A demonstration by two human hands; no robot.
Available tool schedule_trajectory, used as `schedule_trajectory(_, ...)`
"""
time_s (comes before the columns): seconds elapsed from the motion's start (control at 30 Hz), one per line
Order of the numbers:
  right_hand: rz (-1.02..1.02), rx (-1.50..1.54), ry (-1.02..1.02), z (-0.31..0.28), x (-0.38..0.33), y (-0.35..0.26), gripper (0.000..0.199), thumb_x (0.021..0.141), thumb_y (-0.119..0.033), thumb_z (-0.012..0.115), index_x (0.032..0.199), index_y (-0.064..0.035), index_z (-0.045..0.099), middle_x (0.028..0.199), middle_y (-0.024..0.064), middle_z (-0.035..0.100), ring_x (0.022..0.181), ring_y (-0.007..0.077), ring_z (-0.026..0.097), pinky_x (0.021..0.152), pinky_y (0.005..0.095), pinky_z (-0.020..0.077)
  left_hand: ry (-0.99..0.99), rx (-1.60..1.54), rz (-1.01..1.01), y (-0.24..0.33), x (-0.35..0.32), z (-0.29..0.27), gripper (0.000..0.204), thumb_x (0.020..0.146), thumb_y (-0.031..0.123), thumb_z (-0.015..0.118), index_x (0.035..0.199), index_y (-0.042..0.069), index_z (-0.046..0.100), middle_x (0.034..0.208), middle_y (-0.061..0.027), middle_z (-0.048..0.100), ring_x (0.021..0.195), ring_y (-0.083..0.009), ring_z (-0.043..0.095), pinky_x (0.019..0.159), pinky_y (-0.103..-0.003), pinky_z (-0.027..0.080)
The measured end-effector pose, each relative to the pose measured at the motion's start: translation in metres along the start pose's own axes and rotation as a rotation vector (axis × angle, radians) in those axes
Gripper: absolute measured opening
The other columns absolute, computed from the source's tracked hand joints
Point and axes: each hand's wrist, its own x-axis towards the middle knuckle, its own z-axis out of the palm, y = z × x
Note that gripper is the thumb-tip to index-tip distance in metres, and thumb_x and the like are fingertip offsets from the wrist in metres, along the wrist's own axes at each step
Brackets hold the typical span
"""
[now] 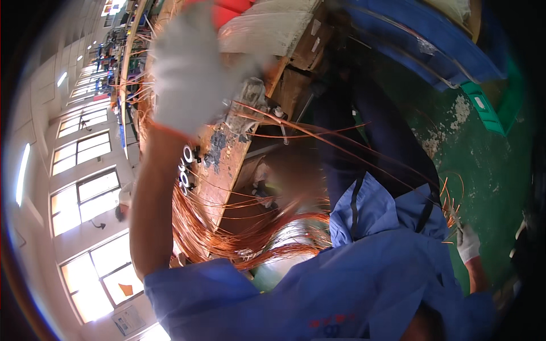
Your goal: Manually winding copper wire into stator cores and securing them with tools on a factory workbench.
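Observation:
My left hand [187, 77] is in a grey-white work glove, raised over the workbench at the upper left. Its fingers are smeared by motion, so their grip does not show. Close by its blurred fingers lie a crumpled see-through plastic piece [253, 94] and a metal fitting on the bench edge [280, 116]. Long copper wires [318, 133] run from there across my legs toward my right hand [467, 243]. That hand, gloved too, is low at the right, with its fingers closed round the copper wires, whose loose ends fan out above it.
A thick bundle of copper wires [244, 238] hangs off the wooden workbench [224, 182] beside me. White rings [185, 167] stand at its edge. A blue bin [415, 40] and a green crate [483, 108] are on the green floor. Something red [233, 8] lies at the top.

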Motion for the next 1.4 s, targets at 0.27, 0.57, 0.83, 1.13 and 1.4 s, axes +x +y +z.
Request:
schedule_trajectory(0.27,0.16,0.209,0.384,-0.104,0.152,-0.021,0.051,0.112,-0.027,0.049,0.151,0.0053,0.052,0.147,0.028,0.057,0.131,0.0414,0.058,0.114,0.0413,0.0437,-0.579,-0.172,0.522,0.044,0.013,0.038,0.027,0.099,0.018,0.064,0.125,0.009,0.07,0.112,-0.0095,0.074,0.096,-0.0262,0.073,0.084,-0.039,0.06)
schedule_trajectory(0.57,-0.471,1.728,-1.196,-0.228,0.253,-0.494,0.038,0.11,-0.037,0.054,0.085,-0.0085,0.052,0.065,-0.0008,0.05,0.047,0.0113,0.046,0.042,0.0333,0.0386,0.055,-1.277,-1.028,-0.099,-0.004,0.089,0.035,0.104,0.035,0.065,0.087,0.004,0.062,0.06,0.0061,0.038,0.046,-0.0046,0.033,0.04,-0.026,0.024)
schedule_trajectory(0.83,-0.563,1.122,-0.581,-0.206,0.215,-0.413,0.035,0.109,-0.038,0.057,0.107,-0.003,0.06,0.066,0.0083,0.057,0.056,0.0237,0.063,0.053,0.04,0.0495,-0.061,-1.088,-1.002,-0.127,-0.051,0.091,0.063,0.104,0.054,0.058,0.093,-0.006,0.074,0.062,0.0009,0.052,0.052,-0.0098,0.044,0.05,-0.028,0.035)
schedule_trajectory(1.13,-0.295,0.199,0.191,-0.042,0.063,-0.078,0.017,0.104,-0.02,0.06,0.115,-0.0065,0.064,0.092,0.021,0.07,0.08,0.0458,0.069,0.069,0.0534,0.0563,-0.027,-0.18,-0.066,-0.008,-0.013,0.007,0.078,0.087,0.065,0.079,0.129,0.001,0.068,0.095,-0.0127,0.07,0.09,-0.0244,0.069,0.082,-0.035,0.056)
schedule_trajectory(1.4,0.544,0.428,0.178,-0.039,0.131,0.066,0.052,0.11,-0.042,0.052,0.145,-0.0042,0.059,0.109,0.026,0.073,0.094,0.0484,0.072,0.081,0.0538,0.0566,-0.829,-0.258,0.475,0.081,-0.003,0.031,0.02,0.099,0.027,0.067,0.114,0.014,0.069,0.107,-0.0066,0.068,0.097,-0.031,0.07,0.081,-0.048,0.057)
